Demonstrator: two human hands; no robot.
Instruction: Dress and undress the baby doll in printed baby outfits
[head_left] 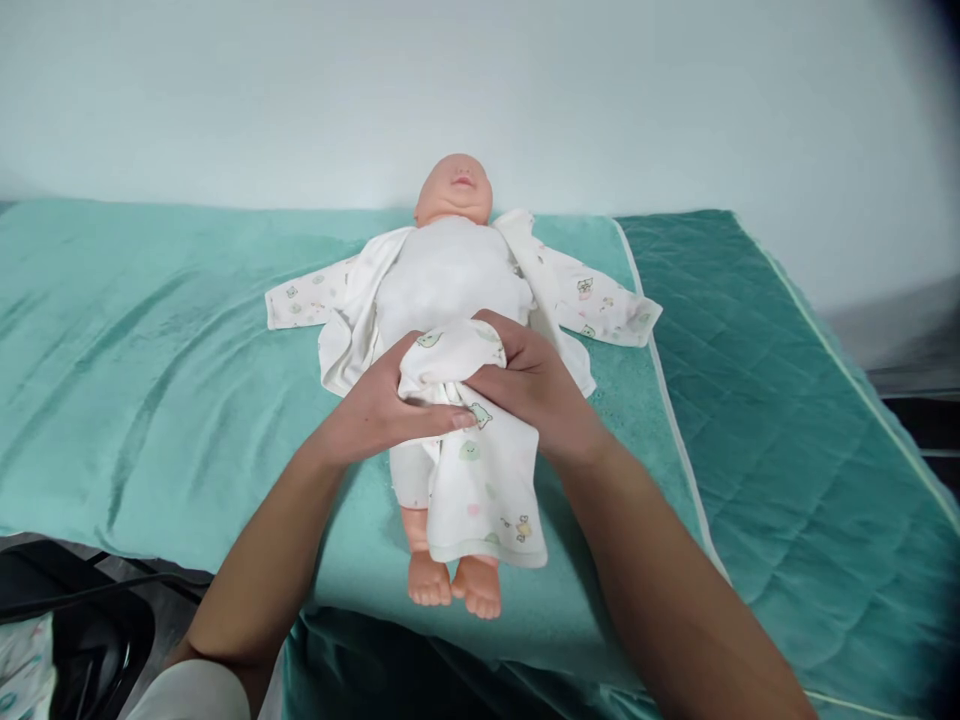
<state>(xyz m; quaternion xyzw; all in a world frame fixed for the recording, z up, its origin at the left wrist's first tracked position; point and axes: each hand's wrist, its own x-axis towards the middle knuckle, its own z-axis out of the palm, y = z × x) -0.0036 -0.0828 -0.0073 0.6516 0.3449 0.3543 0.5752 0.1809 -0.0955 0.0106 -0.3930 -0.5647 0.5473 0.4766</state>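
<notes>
A baby doll (454, 270) lies on its back, its head away from me and its bare feet (454, 583) toward me. It has a plain white suit on its body and upper legs, with a printed baby jacket (551, 275) spread open and its sleeves stretched out to both sides. Over the doll's legs, my left hand (382, 405) and my right hand (536, 385) are closed on white baby pants (487, 480) with small green animal prints. Their upper part is bunched between my hands, and the lower part hangs over the doll's shins. Some of my fingers are hidden by the cloth.
Light green padding (150, 400) lies beneath the doll, and a darker quilted mat (750, 400) is at the right. A pale wall (262, 100) rises behind. At the lower left are a black object (97, 640) and a patterned cloth (26, 665).
</notes>
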